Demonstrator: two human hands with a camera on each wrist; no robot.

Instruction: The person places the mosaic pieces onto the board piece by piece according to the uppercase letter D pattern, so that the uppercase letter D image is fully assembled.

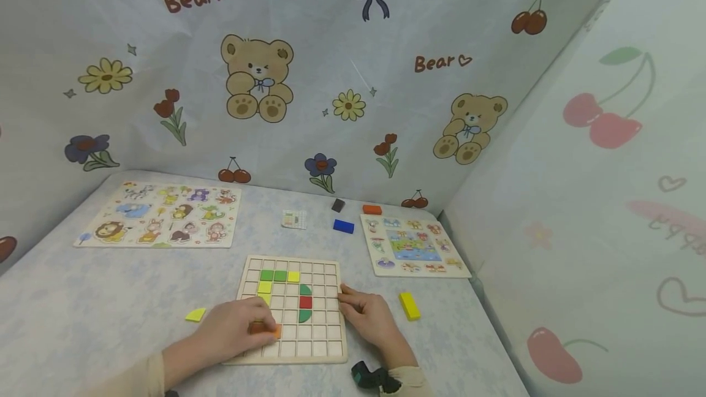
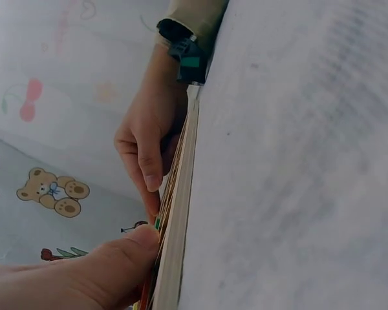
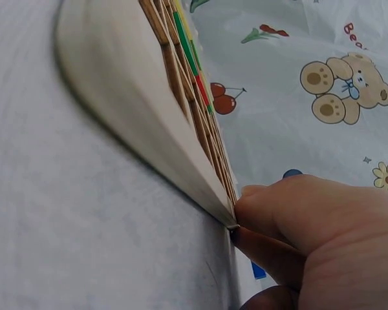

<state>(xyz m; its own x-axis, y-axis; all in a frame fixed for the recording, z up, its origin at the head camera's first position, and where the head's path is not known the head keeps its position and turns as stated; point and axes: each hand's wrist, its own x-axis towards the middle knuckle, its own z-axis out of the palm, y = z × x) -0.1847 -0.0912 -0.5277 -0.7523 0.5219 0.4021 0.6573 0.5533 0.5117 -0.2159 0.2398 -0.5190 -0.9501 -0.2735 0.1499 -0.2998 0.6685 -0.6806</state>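
A wooden grid board (image 1: 325, 348) lies in front of me with small coloured tiles in its cells. Over its lower left part is my left hand (image 1: 234, 323), fingers bent and thumb tip at an orange tile (image 1: 277, 331); more orange shows under the fingers. My right hand (image 1: 371, 320) pinches the board's right edge between thumb and fingers, as the right wrist view also shows. Green tiles (image 1: 267, 276) and a yellow tile (image 1: 293, 277) form a top row. Further right, a red tile (image 1: 306, 302) sits between two green quarter-round tiles (image 1: 306, 316).
A yellow quarter-round tile (image 1: 195, 315) lies left of the board, a yellow block (image 1: 410, 306) to the right. Behind are an animal puzzle (image 1: 157, 213), a small pattern card (image 1: 294, 219), blue (image 1: 344, 226), orange (image 1: 372, 209) and dark (image 1: 338, 205) blocks, and another picture puzzle (image 1: 413, 247).
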